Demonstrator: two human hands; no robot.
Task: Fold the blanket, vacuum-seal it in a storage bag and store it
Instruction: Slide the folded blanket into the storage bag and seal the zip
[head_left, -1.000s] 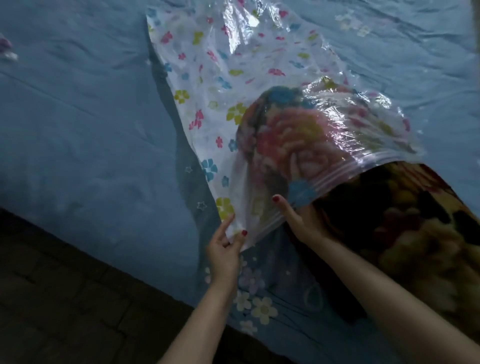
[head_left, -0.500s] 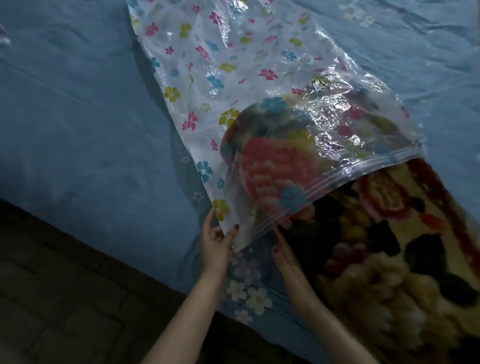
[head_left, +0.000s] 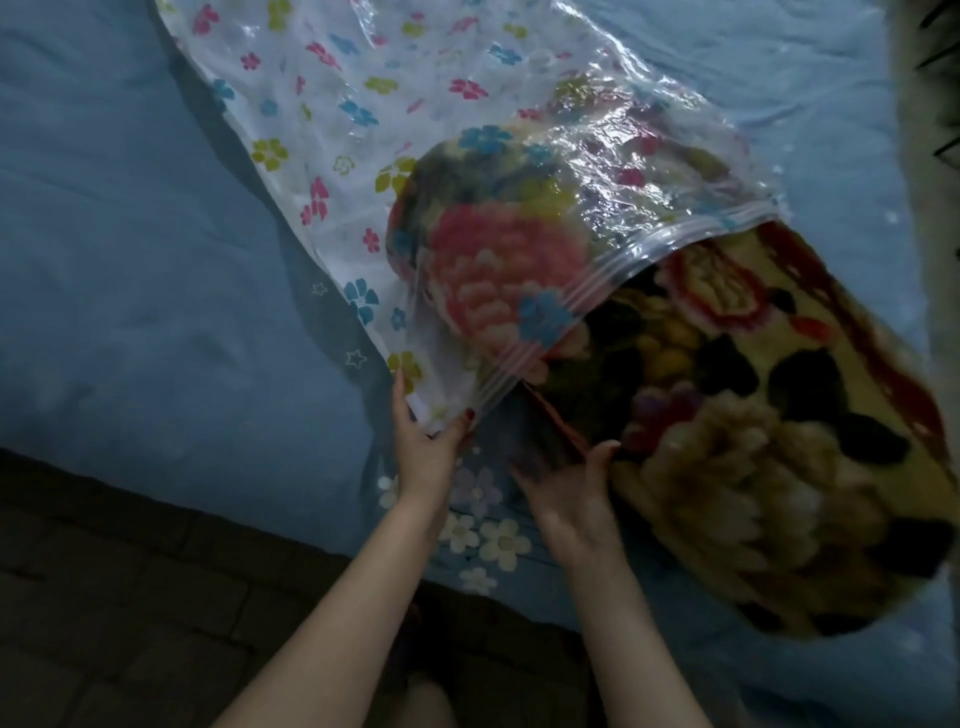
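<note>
1. Since the earlier frames, the right hand (head_left: 569, 499) has come out from under the bag mouth and dropped nearer, while the left hand (head_left: 423, 441) has kept its hold on the bag's corner.
2. Nearest, both forearms reach in from the near edge over the dark floor (head_left: 130, 597) onto the blue sheet (head_left: 130, 270).
3. The left hand pinches the near-left corner of the storage bag (head_left: 363, 104), thumb on top and fingers behind, right at the end of the zip strip (head_left: 597, 280).
4. The right hand is blurred; its fingers look spread and relaxed, the thumb just touching the near-left edge of the blanket (head_left: 753, 457). I see nothing gripped in it.
5. The folded blanket lies to the right of both hands, its long axis running from near right to far left. Its far-left end sits inside the bag under the clear film; the larger near-right part lies outside on the sheet.
6. My reading: the bag mouth faces near right, so the right hand, being nearer the exposed bulk, would push it far-left while the left holds the mouth.
7. Farther off, the bag's unfilled length stretches flat to the far left.
</note>
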